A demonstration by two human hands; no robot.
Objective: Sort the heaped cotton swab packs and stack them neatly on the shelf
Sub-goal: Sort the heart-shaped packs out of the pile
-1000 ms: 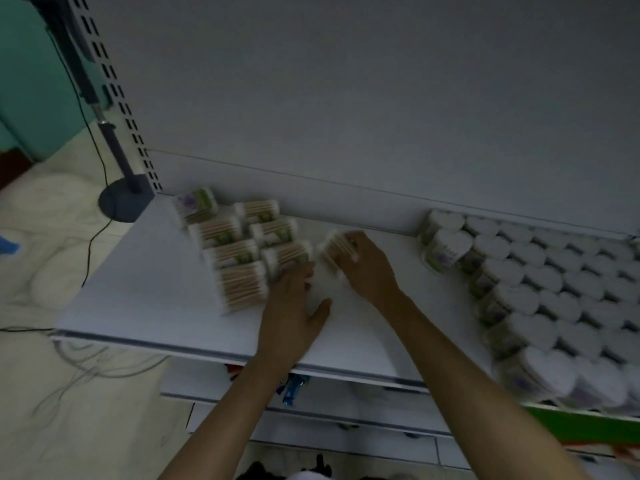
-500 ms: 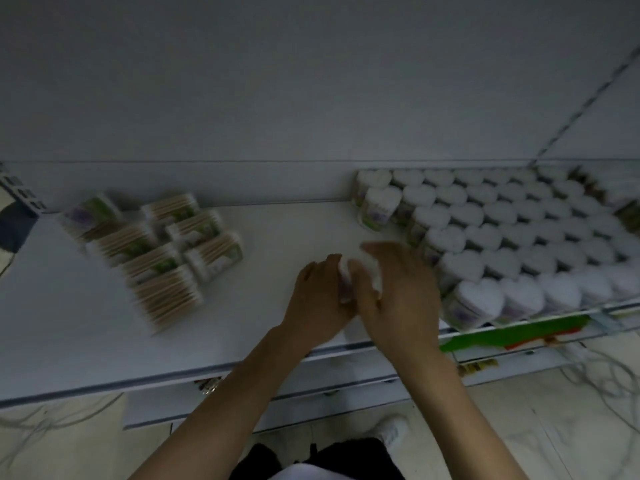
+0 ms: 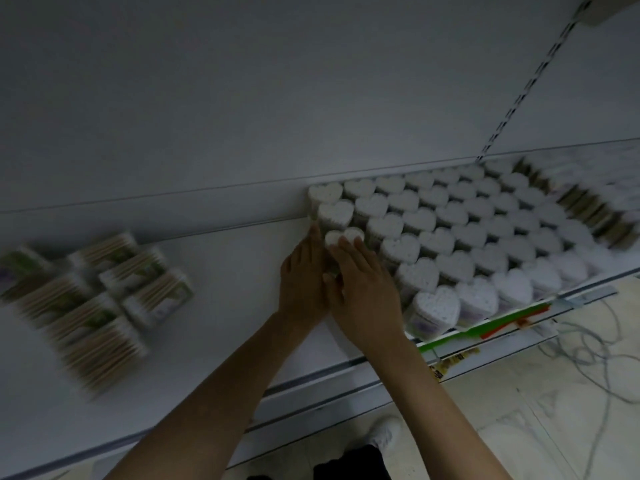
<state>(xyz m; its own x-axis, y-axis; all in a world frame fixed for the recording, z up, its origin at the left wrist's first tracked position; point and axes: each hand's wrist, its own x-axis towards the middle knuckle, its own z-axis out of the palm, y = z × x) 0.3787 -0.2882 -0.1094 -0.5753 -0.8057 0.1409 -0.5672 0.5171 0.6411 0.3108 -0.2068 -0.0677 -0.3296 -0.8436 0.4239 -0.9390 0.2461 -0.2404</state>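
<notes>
Heart swab pack (image 3: pixel 351 233), swab-filled: right hand (image 3: pixel 367 292) grasping, left hand (image 3: pixel 301 285) flat against it.

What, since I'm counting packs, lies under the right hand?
A heart-shaped swab pack; only its white top shows beyond the right hand. Its sides and label are covered.

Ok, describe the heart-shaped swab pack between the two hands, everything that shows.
Only the top of the heart-shaped pack shows: a white heart of packed cotton tips, facing up. The hands hide its sides. It sits on the white shelf at the left edge of the block of heart packs, third from the back. The left hand presses its left side; the right hand grips it from the front, fingertips on its top.
</notes>
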